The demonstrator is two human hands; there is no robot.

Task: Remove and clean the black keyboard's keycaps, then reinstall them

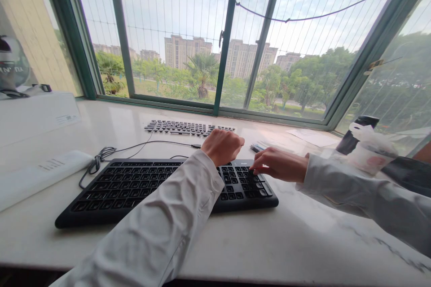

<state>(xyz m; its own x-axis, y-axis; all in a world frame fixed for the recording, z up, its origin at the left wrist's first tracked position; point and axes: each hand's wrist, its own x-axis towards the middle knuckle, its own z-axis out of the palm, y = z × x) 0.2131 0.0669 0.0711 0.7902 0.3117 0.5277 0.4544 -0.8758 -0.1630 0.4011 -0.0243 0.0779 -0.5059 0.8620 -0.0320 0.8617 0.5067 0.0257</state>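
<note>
Head view: left hand (pixel 222 145) curled, right hand (pixel 281 164) bent over number pad (pixel 247 181) of keyboard (pixel 134 184), anything clamped impossible to tell; work gently, straight down, away from loose keycaps (pixel 180 132).

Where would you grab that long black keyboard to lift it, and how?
Probably by its two short ends, one hand from each side, thumbs on the plain rim. The black keyboard lies flat on the countertop and is much wider than deep, while its top is mostly exposed key sockets.
</note>
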